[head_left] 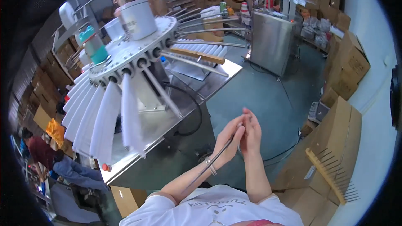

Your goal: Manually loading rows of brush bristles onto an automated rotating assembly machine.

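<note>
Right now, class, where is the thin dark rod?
In the head view, the thin dark rod slants at lower centre across the left forearm, past the silver bracelet, up to the left hand.

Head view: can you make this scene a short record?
Left hand: pinching a thin dark rod-like thing
Right hand: close against the left; grip unclear
Machine: round silver metal turntable with radiating metal rods and white cloth-like sleeves
On turntable: white cylindrical bucket, teal-and-clear bottle
Right side: brown cardboard boxes, yellowish wooden bar with dark pins
</note>
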Motion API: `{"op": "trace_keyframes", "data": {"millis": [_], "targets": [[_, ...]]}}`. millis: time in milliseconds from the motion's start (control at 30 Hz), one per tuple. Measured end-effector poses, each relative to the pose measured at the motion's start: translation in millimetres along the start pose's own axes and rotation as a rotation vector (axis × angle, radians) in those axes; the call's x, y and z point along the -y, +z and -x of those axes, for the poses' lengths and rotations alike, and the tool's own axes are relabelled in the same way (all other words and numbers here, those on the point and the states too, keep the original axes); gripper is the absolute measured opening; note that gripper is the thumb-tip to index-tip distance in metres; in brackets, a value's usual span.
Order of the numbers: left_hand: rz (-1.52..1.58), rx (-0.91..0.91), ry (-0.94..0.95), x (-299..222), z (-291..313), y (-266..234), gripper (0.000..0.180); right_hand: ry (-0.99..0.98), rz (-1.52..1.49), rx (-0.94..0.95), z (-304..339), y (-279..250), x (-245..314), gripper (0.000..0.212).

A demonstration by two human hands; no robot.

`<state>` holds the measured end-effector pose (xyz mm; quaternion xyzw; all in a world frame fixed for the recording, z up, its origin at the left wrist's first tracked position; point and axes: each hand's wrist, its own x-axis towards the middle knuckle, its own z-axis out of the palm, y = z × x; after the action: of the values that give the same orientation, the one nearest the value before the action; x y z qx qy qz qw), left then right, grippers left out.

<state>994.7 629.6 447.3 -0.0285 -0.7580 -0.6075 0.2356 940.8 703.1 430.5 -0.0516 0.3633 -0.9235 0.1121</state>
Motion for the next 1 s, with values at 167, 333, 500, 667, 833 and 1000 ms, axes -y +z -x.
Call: {"op": "trace_keyframes", "data": {"millis": [167,333,500,667,833,1000], "targets": [[-0.175,-0.140,0.137,34,-72,25,0.022,0.035,-0.031,0.052,-57,-22,9,0.041],[-0.107,-0.233,0.166,72,-152,55,0.017,-0.116,0.185,0.155,-102,-41,16,0.038],[-0.106,-0.296,0.324,105,-226,76,0.013,-0.172,0.289,0.202,-169,-69,23,0.042],[-0.252,-0.439,0.389,126,-303,84,0.015,-0.678,0.792,0.204,-240,-83,39,0.042],[-0.367,-0.531,0.485,159,-373,92,0.027,-1.505,1.194,0.721,-271,-74,60,0.051],[-0.436,-0.618,0.418,185,-419,85,0.028,-1.156,1.172,0.854,-333,-102,83,0.033]]}}
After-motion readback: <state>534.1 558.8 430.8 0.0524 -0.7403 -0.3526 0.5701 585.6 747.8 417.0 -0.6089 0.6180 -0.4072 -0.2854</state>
